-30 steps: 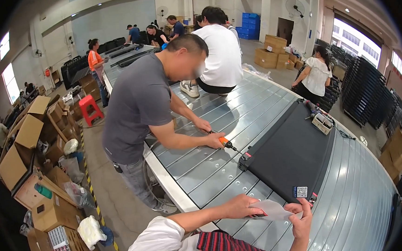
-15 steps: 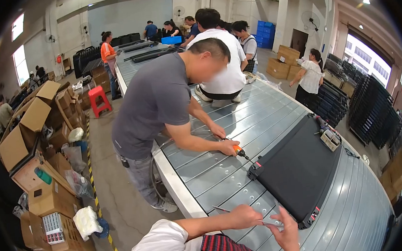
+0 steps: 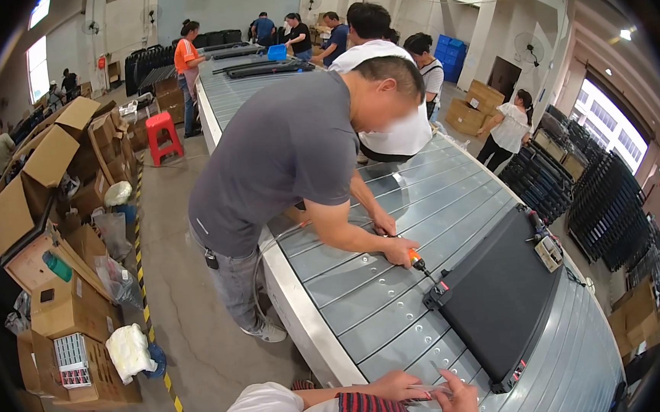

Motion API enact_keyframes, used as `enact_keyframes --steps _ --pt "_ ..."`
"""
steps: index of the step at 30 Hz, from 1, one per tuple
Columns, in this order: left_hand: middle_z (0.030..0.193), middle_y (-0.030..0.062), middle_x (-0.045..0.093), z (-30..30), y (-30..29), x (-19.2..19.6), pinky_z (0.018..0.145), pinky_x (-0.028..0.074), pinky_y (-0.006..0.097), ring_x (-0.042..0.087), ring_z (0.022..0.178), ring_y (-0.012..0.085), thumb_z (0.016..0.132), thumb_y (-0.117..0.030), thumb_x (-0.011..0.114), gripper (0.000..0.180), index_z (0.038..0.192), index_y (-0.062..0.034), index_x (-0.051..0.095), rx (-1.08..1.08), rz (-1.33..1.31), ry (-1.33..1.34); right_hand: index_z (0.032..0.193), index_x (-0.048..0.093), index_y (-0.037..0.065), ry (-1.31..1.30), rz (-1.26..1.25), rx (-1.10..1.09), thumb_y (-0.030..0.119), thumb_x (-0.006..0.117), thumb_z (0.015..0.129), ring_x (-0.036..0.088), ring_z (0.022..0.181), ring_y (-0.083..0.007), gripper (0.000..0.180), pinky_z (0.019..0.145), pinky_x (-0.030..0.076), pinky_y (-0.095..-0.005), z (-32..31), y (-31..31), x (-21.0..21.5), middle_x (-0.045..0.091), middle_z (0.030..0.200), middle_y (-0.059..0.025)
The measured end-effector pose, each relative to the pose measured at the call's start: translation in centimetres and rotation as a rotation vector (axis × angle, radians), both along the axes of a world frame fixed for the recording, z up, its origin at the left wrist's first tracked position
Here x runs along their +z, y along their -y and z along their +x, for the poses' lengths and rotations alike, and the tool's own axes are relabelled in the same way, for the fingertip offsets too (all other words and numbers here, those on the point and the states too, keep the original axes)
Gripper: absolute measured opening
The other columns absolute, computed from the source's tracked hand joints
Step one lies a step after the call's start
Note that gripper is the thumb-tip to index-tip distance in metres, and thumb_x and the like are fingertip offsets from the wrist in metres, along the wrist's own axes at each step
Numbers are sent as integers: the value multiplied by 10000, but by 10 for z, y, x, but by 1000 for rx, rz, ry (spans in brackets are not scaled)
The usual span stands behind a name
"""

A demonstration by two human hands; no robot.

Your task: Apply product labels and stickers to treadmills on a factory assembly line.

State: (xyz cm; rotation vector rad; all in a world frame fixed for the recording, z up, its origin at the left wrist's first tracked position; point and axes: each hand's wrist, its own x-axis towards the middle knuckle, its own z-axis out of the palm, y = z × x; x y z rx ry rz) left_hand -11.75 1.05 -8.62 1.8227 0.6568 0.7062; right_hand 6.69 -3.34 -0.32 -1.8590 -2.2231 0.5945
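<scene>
Near the metal work surface's close edge, my left hand (image 3: 398,386) is closed on a thin, pale, flat piece (image 3: 428,390). My right hand (image 3: 460,402) pinches the same piece from the other side; its exact kind is too small to make out. Just beyond my hands lies a black panel (image 3: 497,294) with dark corner fittings and small red marks. A co-worker in a grey shirt leans over the surface. That person's hand holds an orange power screwdriver (image 3: 416,260), its bit at the panel's far-left corner fitting (image 3: 437,296).
The slatted metal table (image 3: 360,311) runs far back, with other people around it and one low on its top. A small parts box (image 3: 549,253) sits on the panel's right end. Cardboard boxes (image 3: 77,304) and a red stool (image 3: 162,137) stand at left; stacked black frames (image 3: 605,194) at right.
My view has shifted, and both hands appear lower, still on the thin piece. The co-worker's screwdriver stays at the panel's corner fitting. A blue bin at the back sits differently on the table.
</scene>
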Motion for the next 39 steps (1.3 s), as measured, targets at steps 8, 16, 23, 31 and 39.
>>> enact_keyframes --steps 8,16,23,31,39 --pt "626 87 514 -68 -26 -22 548 377 281 490 588 153 789 -309 552 303 867 -17 554 -118 -547 156 1025 500 101 -167 281 256 53 616 649 577 599 -255 396 542 447 -340 -73 -42 4 607 672 -48" --pt "798 15 563 -91 -74 -20 676 390 237 471 753 64 817 -243 544 278 973 -13 547 -334 -449 37 1001 515 109 -172 302 175 27 635 622 589 606 -257 405 559 461 -328 -97 -65 2 605 656 -67" --pt "745 27 568 -84 -92 -32 630 405 229 503 707 75 807 -256 537 311 990 -5 538 -429 -500 95 1035 493 115 -189 347 123 42 630 626 571 605 -256 437 550 441 -339 -91 -68 -3 604 678 -44" --pt "770 130 577 -75 -84 -18 593 423 341 540 677 303 793 -189 519 194 969 -117 562 -156 57 -109 1050 497 116 -260 338 107 35 629 630 574 613 -258 448 564 448 -338 -71 -63 -14 608 698 -53" --pt "773 112 581 -78 -77 -23 585 420 365 546 687 313 735 -132 565 218 952 -157 572 -8 140 -129 1034 523 81 -574 256 118 95 673 647 584 624 -215 416 575 468 -290 -55 -64 -29 611 727 -79"
